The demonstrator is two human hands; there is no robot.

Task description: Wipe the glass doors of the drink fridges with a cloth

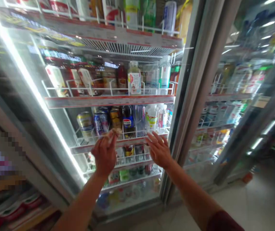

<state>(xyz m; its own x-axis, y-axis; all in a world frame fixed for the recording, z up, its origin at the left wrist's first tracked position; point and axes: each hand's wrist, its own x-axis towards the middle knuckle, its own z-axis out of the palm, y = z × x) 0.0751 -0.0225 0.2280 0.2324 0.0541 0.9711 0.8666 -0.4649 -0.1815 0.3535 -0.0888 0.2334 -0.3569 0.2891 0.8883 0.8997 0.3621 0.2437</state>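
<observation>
My left hand is raised before the lit drinks fridge, its fingers closed on a small crumpled pale thing, perhaps cloth or tissue; blur hides its exact kind. To the right, my right hand has its fingers stretched out with nothing in them. Reflections lie across the fridge's glass door; whether either hand touches the glass I cannot tell. Behind the hands, a wire shelf carries a dark cola bottle, blue cans, gold cans and a clear bottle with a green-yellow label.
Higher shelves hold more bottles, among them a white-labelled bottle. A metal door frame separates this fridge from another glass-fronted one on the right. Packaged goods sit on shelving at lower left. Pale floor tiles show at lower right.
</observation>
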